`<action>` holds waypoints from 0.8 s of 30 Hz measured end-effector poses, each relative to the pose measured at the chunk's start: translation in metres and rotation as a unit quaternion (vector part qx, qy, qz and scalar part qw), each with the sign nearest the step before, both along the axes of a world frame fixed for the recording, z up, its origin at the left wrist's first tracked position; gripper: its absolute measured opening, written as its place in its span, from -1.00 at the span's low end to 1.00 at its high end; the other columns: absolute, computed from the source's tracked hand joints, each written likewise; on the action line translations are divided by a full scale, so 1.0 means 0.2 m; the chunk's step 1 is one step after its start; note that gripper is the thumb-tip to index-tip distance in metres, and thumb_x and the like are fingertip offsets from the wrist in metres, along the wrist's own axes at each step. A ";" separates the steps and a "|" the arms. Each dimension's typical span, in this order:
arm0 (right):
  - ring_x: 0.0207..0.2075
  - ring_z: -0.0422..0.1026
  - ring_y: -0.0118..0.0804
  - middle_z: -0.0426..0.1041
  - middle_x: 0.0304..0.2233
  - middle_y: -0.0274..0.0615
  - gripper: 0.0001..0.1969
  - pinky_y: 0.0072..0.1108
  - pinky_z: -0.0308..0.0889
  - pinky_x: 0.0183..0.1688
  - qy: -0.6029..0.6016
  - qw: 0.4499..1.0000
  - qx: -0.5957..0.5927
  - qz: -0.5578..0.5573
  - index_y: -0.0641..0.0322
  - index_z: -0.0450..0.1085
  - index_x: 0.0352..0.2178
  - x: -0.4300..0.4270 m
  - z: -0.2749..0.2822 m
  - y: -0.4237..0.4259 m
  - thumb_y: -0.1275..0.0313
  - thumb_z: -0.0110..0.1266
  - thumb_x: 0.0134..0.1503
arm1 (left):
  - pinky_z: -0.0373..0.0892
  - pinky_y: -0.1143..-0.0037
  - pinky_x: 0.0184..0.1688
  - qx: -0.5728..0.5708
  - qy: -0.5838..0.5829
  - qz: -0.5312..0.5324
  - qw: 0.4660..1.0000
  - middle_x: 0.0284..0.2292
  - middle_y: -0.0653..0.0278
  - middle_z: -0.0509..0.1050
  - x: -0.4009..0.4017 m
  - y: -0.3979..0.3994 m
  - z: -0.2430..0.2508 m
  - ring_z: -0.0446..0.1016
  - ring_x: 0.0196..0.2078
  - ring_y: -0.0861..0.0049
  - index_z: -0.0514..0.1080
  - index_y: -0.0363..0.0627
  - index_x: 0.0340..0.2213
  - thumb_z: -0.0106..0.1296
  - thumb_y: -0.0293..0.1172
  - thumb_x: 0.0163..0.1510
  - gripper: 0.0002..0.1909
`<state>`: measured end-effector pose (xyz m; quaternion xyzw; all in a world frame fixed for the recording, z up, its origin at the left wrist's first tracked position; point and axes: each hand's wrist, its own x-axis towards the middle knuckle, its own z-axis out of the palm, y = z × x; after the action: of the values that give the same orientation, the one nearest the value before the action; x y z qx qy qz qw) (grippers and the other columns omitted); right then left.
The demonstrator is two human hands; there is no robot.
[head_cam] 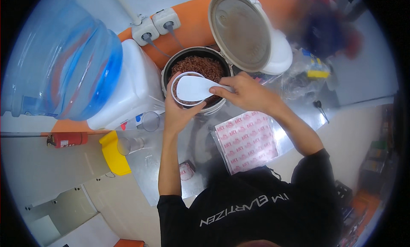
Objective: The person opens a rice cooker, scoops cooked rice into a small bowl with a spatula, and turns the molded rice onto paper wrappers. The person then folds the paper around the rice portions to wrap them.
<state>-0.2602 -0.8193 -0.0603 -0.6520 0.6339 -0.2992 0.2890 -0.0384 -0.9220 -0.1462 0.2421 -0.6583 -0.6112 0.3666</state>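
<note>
My left hand (179, 114) holds a white-rimmed cup (173, 90) from its side, over the front of an open rice cooker (164, 70). Brown cooked rice (200, 65) fills part of the cooker's dark pot. In my right hand (243, 88) is a white rice paddle (193, 88), gripped by its handle. The paddle's flat blade lies across the cup's mouth and hides most of what is inside; some brown rice shows at the cup's edge. The cooker's lid (241, 32) stands raised at the back right.
On the metal table (147, 173) lie printed wrapping papers (246, 139) and clear cups (150, 121). Left of the cooker stand a white plastic container (137, 77) and a large blue water bottle (105, 67). Clear plastic bags (296, 82) lie at right. Behind are plugged sockets (145, 32).
</note>
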 end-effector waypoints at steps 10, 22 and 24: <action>-0.27 0.60 0.25 0.59 -0.37 0.22 -0.66 -0.08 0.47 -0.18 0.192 0.972 -0.041 -0.129 0.39 0.53 -0.33 0.08 -0.38 -0.24 0.22 0.28 0.16 | 0.38 0.37 0.23 0.008 -0.032 0.256 0.966 0.15 0.09 0.40 0.32 0.44 -0.02 0.45 0.17 0.32 0.06 -0.21 0.37 0.49 -0.58 -0.24 0.18; -0.32 0.58 -0.07 0.58 -0.36 0.00 -0.65 -0.33 0.46 -0.26 -0.082 0.992 -0.060 -0.071 0.33 0.51 -0.18 0.11 -0.21 0.39 0.19 0.05 0.32 | 0.40 0.33 0.23 0.101 -0.023 0.236 0.966 0.14 0.07 0.37 0.25 1.09 -0.20 0.43 0.18 0.31 0.07 -0.24 0.32 0.54 -0.58 -0.26 0.17; -0.21 0.59 -0.17 0.60 -0.26 -0.04 -0.50 -0.32 0.48 -0.13 -0.342 0.913 0.217 -0.051 0.31 0.48 -0.08 0.07 -0.37 0.65 0.04 -0.13 0.42 | 0.33 0.31 0.26 0.065 -0.041 0.190 0.979 0.19 0.05 0.29 0.15 1.14 -0.20 0.36 0.22 0.29 0.10 -0.22 0.29 0.58 -0.52 -0.28 0.16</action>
<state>-0.2456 -0.6898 -0.1351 -0.3979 0.5780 -0.3737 0.6066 -0.0074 -0.6943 -0.1864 0.4108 -0.5735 -0.5615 0.4325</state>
